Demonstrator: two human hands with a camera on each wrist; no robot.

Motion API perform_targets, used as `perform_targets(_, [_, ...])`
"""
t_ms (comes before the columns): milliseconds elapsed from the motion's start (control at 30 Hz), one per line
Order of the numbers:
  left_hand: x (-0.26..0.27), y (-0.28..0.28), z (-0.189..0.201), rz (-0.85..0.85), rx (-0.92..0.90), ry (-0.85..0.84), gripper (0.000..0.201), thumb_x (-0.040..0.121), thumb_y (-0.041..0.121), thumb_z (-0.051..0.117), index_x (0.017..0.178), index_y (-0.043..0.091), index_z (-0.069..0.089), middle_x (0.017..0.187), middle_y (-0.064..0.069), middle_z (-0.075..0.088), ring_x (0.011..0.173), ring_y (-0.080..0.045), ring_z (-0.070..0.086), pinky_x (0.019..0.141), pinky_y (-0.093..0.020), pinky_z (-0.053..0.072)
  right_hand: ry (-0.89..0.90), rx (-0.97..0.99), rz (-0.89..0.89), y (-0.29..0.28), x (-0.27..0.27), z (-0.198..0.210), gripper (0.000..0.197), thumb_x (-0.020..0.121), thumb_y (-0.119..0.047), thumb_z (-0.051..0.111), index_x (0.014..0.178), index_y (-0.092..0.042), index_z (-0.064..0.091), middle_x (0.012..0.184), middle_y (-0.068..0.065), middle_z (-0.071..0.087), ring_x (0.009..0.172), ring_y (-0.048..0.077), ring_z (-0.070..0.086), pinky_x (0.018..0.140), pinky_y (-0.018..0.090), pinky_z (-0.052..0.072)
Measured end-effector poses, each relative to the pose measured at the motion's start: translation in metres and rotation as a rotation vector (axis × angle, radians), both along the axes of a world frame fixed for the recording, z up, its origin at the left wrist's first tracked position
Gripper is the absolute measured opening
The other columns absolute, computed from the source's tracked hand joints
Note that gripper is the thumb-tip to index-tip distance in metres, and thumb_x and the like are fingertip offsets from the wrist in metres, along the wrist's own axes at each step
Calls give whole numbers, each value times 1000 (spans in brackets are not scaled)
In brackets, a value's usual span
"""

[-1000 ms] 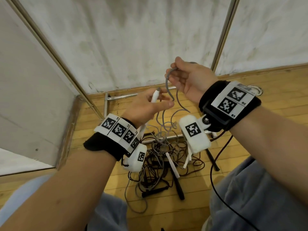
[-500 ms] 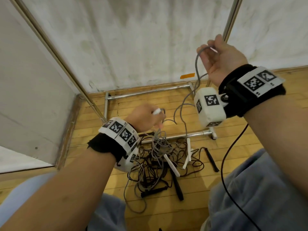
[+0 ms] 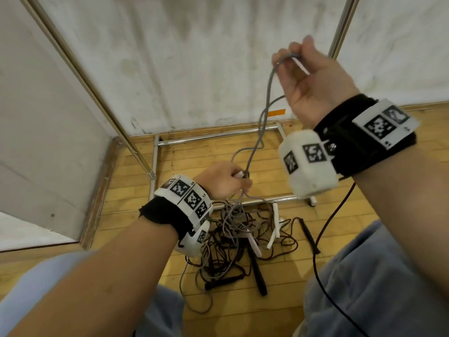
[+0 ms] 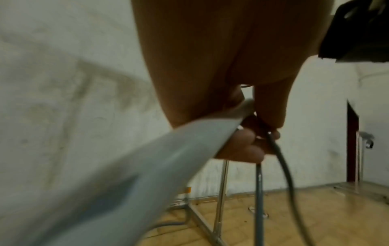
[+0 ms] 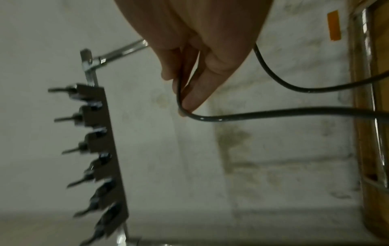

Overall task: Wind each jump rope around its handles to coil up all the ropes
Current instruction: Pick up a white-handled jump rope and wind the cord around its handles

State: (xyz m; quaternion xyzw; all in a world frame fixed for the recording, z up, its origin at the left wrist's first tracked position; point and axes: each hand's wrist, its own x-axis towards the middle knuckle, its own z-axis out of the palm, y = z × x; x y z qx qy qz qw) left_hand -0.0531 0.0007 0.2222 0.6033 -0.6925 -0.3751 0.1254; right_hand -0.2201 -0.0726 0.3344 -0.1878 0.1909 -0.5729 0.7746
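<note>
Wooden floor (image 3: 303, 166), white wall | left hand (image 3: 220, 180) grips white handle (image 3: 239, 174), right hand (image 3: 313, 81) pinches grey rope (image 3: 268, 93) raised above tangled pile (image 3: 240, 237) | advice: keep rope taut, lay turns side by side

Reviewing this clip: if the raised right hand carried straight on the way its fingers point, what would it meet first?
Probably the white wall. The right hand, pinching the grey rope, points up and away, and nothing shows between fingertips and wall. The metal pole stands just to its right; depth is unclear.
</note>
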Motion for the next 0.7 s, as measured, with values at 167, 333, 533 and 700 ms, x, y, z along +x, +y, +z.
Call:
perform_targets(167, [14, -5, 13, 317, -103, 367, 22, 91, 22, 63, 71, 15, 68, 62, 6, 69, 56, -4, 64, 45, -12, 38, 286, 209, -86, -13, -10, -19, 23, 97, -25, 49, 92, -3, 48, 86, 11, 52, 77, 22, 55, 69, 28, 56])
perform_targets(333, [16, -13, 40, 502, -269, 635, 23, 91, 17, 62, 68, 14, 65, 59, 4, 68, 50, -5, 64, 41, -16, 35, 1189, -159, 379, 9, 17, -51, 15, 89, 4, 46, 89, -8, 54, 94, 7, 53, 71, -5, 58, 66, 9, 44])
perform_targets(533, [25, -17, 51, 620, -281, 811, 14, 92, 14, 60, 78, 13, 63, 63, 3, 70, 48, -6, 59, 40, -16, 35, 1457, -480, 698, 33, 41, -85, 9, 88, -19, 60, 90, -27, 64, 107, 7, 68, 104, 22, 61, 92, 40, 51])
perform_targets(700, [31, -12, 48, 656, -298, 855, 16, 96, 23, 55, 83, 16, 63, 68, 2, 70, 51, -8, 57, 44, -18, 37, 1549, -565, 566, 34, 44, -89, 21, 97, -13, 45, 85, -11, 61, 73, 4, 68, 56, 12, 63, 50, 18, 49])
